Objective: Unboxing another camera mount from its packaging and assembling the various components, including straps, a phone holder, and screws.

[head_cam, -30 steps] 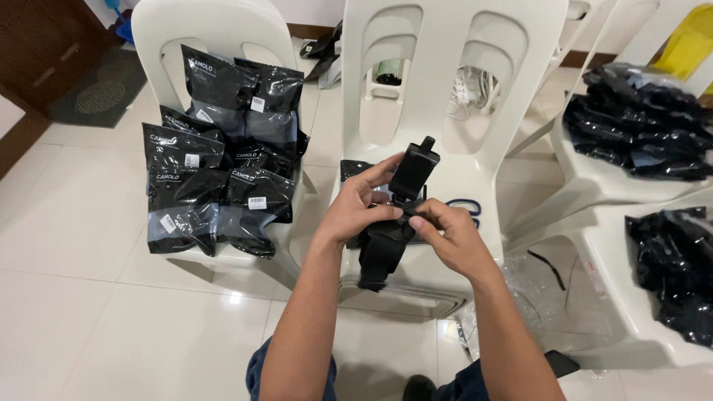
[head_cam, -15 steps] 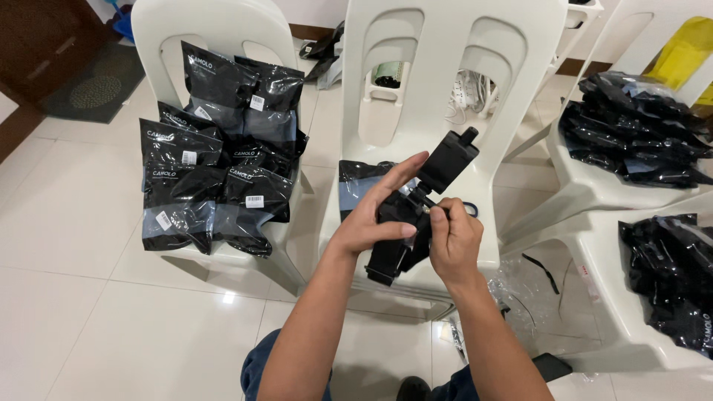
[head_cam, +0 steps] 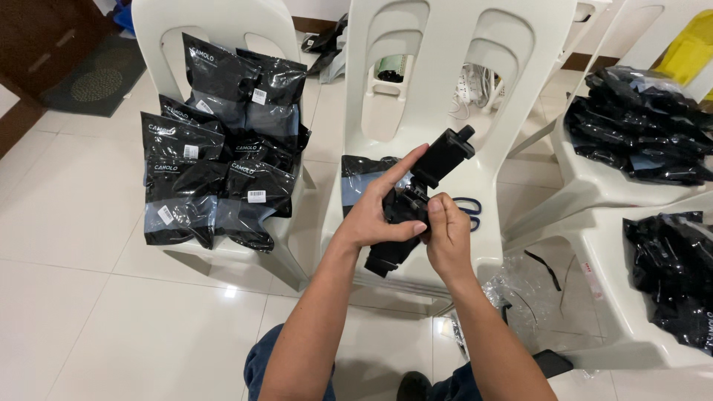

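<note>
Hands are working close together over the seat of the middle white chair (head_cam: 475, 96), and the black clamp-like gadget (head_cam: 427, 197) between them is now tilting up and to the right, its knobbed end pointing at the chair back. A second ago it was standing nearly upright; since then it has been turning steadily, and the hands have been sliding lower along it. That is suggesting the person is turning the piece over to get at its middle joint rather than its top.

The left hand (head_cam: 379, 215) is wrapping around the lower body of the gadget, fingers closed on it and the forefinger stretching up along the flat upper plate. The right hand (head_cam: 445, 238) is pinching at the middle, thumb and fingers narrow on a small part there; what exactly they are gripping is hidden.

The gadget is looking matte black, made of a broad flat upper piece with a short round stub at its tip and a chunkier block hanging below the hands.

A flat black packet (head_cam: 364, 174) is lying on the seat just behind it, blue-handled scissors (head_cam: 468, 212) beside it. Sealed black bags (head_cam: 215, 156) are filling the left chair, and loose black bundles (head_cam: 639, 126) are lying on the right chairs.
</note>
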